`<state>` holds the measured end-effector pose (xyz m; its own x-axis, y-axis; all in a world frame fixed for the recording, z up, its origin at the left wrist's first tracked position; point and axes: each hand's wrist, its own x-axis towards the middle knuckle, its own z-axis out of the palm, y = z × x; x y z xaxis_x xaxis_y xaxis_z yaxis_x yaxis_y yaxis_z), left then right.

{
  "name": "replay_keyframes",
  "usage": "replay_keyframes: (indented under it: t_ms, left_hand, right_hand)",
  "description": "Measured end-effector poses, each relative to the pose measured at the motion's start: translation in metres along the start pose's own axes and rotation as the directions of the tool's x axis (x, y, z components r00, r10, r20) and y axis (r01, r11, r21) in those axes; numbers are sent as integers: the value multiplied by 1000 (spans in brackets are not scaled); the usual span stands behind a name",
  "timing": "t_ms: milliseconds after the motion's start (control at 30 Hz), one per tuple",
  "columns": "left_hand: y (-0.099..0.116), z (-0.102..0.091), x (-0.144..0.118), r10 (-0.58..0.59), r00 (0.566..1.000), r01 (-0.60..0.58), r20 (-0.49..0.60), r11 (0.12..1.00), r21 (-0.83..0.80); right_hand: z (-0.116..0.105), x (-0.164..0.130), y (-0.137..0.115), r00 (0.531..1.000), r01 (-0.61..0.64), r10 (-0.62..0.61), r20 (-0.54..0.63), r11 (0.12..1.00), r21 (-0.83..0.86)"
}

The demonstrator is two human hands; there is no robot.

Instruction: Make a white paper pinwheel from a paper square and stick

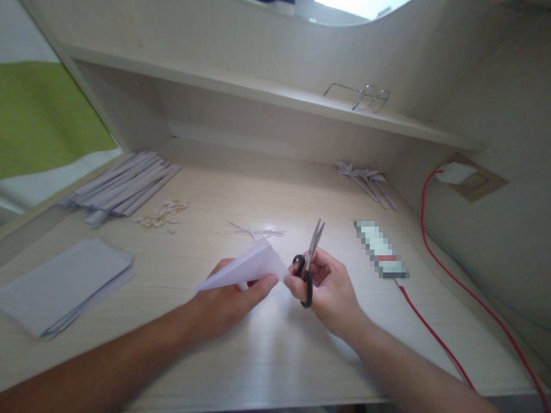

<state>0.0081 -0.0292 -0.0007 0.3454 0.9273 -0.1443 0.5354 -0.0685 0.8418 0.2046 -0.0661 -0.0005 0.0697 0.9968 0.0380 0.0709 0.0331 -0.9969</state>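
My left hand [228, 301] holds a folded white paper [249, 265] above the desk, pinching it at its right end. My right hand [329, 287] grips black-handled scissors [309, 264], blades nearly closed and pointing up and away; its fingertips also touch the paper's right tip. Both hands hover over the middle of the light wooden desk [267, 350].
A stack of grey sheets [60, 287] lies at left, long paper strips [124, 186] and small scraps [163, 215] farther back. Thin cut slivers [258, 232] lie behind the hands. Folded paper pieces [365, 180], a blurred device [381, 249] with a red cable [434, 338], and glasses [359, 96] on the shelf.
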Motion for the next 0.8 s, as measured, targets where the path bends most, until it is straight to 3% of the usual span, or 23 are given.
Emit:
replay_keyframes:
  t_ms: [233,400,667,800]
  left_hand:
    - [-3,0,4,139,990,-137,5,983,-125]
    - [-6,-1,4,102,995,-98,12,978,-183]
    - [2,-8,5,64,996,-82,-66,941,-328]
    - [6,-15,5,53,991,-95,-119,923,-374]
  right_hand:
    - [-1,-2,3,999,14,-13,31,999,-42]
    - [-1,0,-1,1000,-16,16,19,999,34]
    - [-7,0,-8,997,-81,80,-11,996,-23]
    - [-13,0,-9,980,-156,161,115,987,-45]
